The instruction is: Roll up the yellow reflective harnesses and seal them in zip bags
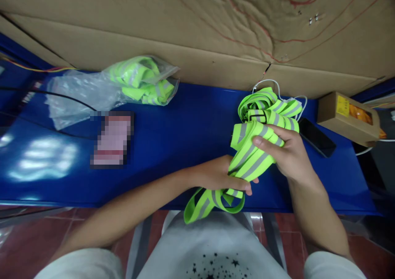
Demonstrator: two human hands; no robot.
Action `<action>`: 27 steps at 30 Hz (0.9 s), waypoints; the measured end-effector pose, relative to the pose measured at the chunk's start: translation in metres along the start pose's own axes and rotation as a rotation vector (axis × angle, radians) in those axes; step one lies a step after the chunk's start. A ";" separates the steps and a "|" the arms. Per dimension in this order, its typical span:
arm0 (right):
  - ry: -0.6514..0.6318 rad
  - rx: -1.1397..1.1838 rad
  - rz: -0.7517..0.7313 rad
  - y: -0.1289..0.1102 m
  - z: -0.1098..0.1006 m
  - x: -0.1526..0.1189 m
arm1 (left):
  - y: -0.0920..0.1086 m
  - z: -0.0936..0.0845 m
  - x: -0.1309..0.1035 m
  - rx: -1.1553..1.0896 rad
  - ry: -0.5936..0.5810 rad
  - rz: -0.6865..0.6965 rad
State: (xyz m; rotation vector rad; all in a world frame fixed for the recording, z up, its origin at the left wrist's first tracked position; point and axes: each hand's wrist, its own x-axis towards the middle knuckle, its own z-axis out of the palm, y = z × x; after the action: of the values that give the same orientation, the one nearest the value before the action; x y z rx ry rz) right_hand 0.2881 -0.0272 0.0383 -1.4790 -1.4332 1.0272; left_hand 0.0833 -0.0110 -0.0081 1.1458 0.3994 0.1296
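A folded bundle of neon yellow-green strap with grey stripes [251, 153] is held between both hands above the front of the blue table. My left hand [217, 174] wraps round its lower end, where loops hang past the table's front edge. My right hand [285, 151] grips the upper right part, thumb on top. Just behind the bundle lies a pile of similar straps [262, 102] with a black buckle, partly covered by the held bundle.
Clear plastic bags [83, 94] lie at the back left, one holding green straps [142, 79]. A pixelated pink item [112, 141] is on the left. A black phone [317, 138], a cardboard box [345, 116] and a white cable are at the right. Cardboard stands behind the blue table [185, 122].
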 end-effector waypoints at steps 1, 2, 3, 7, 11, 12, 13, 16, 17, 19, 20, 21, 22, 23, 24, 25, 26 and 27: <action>-0.049 0.089 0.094 0.001 -0.001 0.002 | 0.000 -0.002 0.000 0.048 0.004 0.028; -0.095 0.165 0.187 0.002 -0.002 0.003 | 0.000 -0.003 0.000 0.090 0.007 0.055; -0.129 0.218 0.264 0.004 -0.001 0.005 | 0.001 -0.004 -0.001 0.127 0.008 0.080; -0.195 0.180 0.275 0.015 0.012 0.011 | 0.007 -0.006 -0.005 0.173 -0.001 0.102; -0.240 0.042 0.083 0.024 0.022 0.017 | 0.010 -0.009 -0.006 0.173 0.052 0.117; -0.240 -0.001 0.019 0.024 0.022 0.018 | 0.009 -0.009 -0.005 0.170 0.056 0.125; -0.232 -0.054 -0.047 0.024 0.021 0.018 | 0.007 -0.009 -0.004 0.155 0.060 0.131; -0.200 -0.191 -0.126 0.020 0.013 0.015 | 0.000 -0.009 0.002 0.030 0.106 0.134; -0.224 -0.214 -0.108 0.018 0.011 0.014 | -0.002 -0.009 0.004 -0.017 0.130 0.137; -0.347 -0.231 -0.076 0.016 0.009 0.010 | -0.004 -0.011 0.006 -0.055 0.158 0.156; -0.415 -0.234 -0.075 0.016 0.009 0.009 | -0.004 -0.013 0.006 -0.039 0.165 0.169; -0.467 -0.235 -0.076 0.016 0.011 0.008 | -0.004 -0.015 0.006 -0.011 0.172 0.176; -0.486 -0.240 -0.073 0.017 0.013 0.007 | -0.003 -0.018 0.006 0.015 0.179 0.176; -0.470 -0.251 -0.068 0.018 0.016 0.007 | -0.002 -0.020 0.006 0.029 0.183 0.164; -0.432 -0.268 -0.064 0.019 0.019 0.007 | -0.001 -0.023 0.005 0.027 0.181 0.141; -0.391 -0.287 -0.065 0.020 0.022 0.007 | 0.000 -0.025 0.005 0.010 0.171 0.113; -0.363 -0.301 -0.069 0.020 0.025 0.008 | 0.001 -0.026 0.005 -0.013 0.154 0.089; -0.352 -0.305 -0.069 0.020 0.026 0.008 | 0.002 -0.027 0.004 -0.037 0.137 0.075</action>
State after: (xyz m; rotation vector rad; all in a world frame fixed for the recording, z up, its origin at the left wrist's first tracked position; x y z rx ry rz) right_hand 0.2702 -0.0192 0.0101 -1.4966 -1.9489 1.1005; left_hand 0.0772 0.0145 -0.0173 1.1194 0.4738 0.2813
